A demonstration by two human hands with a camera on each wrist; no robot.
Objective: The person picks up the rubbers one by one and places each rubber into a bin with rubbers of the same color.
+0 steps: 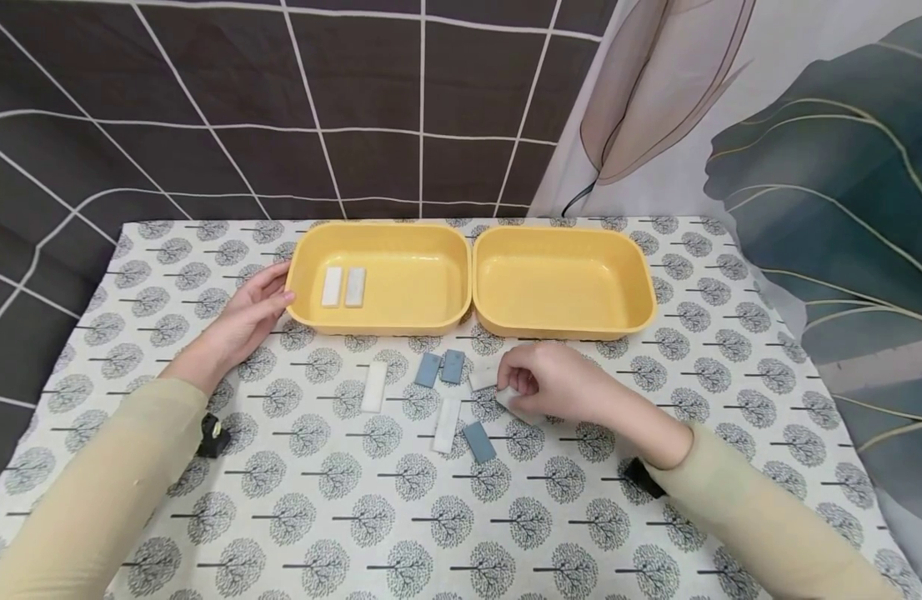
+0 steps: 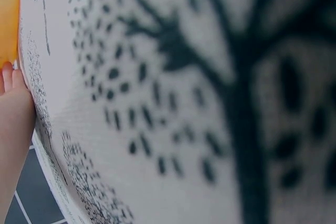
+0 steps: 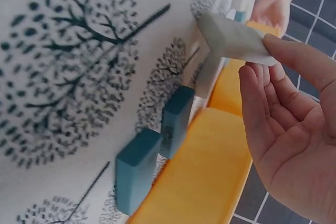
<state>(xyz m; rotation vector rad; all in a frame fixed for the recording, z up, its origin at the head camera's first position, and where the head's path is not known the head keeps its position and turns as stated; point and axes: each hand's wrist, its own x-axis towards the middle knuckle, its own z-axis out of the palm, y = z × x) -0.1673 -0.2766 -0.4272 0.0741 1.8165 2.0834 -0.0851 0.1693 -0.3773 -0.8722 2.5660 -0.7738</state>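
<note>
My right hand [image 1: 554, 383] pinches a small white rectangular tile [image 3: 239, 43] between thumb and fingertips, just above the cloth. Beside those fingers lies another white tile [image 1: 482, 380], partly hidden by the hand. To their left are two more white tiles, one upright in view [image 1: 374, 386] and one lower down [image 1: 447, 425]. Three blue-grey tiles lie among them, including a lower one [image 1: 479, 442] and one near the trays [image 1: 453, 366]. My left hand [image 1: 243, 321] touches the outer left side of the left yellow tray [image 1: 378, 327], thumb at its rim. Two white tiles [image 1: 355, 287] lie in that tray.
A second yellow tray [image 1: 566, 332] stands against the first one's right side, with no tiles visible in it. Both stand on a tree-patterned tablecloth [image 1: 341, 517]. Behind the table hangs a dark gridded cloth [image 1: 356, 100], with a leaf-patterned curtain [image 1: 844, 208] at right.
</note>
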